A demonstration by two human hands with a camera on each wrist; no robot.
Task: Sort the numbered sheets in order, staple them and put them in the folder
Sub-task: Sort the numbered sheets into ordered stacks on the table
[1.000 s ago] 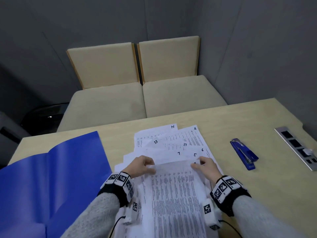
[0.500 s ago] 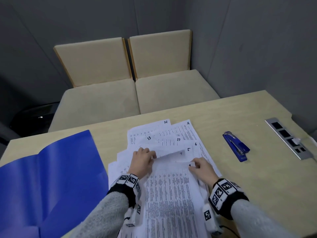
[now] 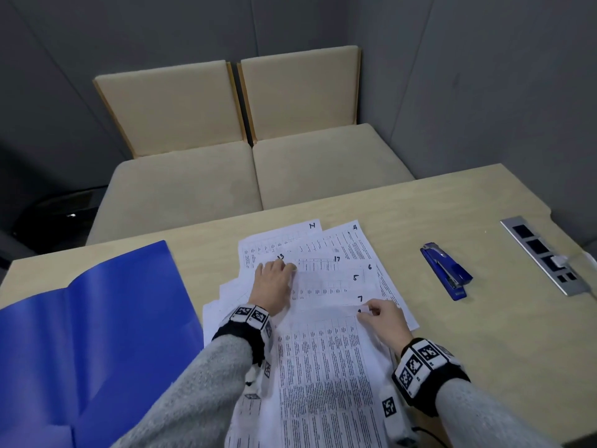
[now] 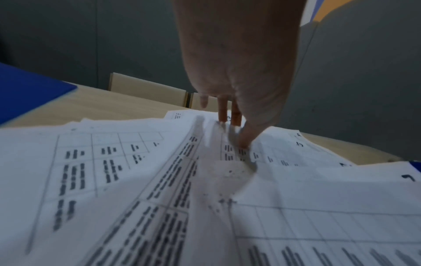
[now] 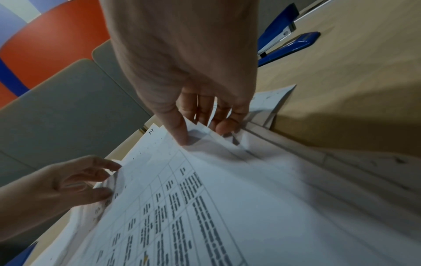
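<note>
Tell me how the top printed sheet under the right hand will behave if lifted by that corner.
Likely floppy: the top white printed sheet already curls where the right hand pinches its corner. Probably light, and apt to slide over the loose fanned sheets beneath.

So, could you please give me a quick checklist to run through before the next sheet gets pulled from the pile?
1. Right hand has a grip on the front sheet's corner: ok.
2. Left hand presses the fanned sheets flat: ok.
3. Numbers readable: 14, 4, 13, 17, 6, 5, 7 ok; front sheet's number cannot tell, fingers cover it.
4. Sheets in order: not ok.
5. Stapler free on the table: ok.
6. Blue folder lies open: ok.
</note>
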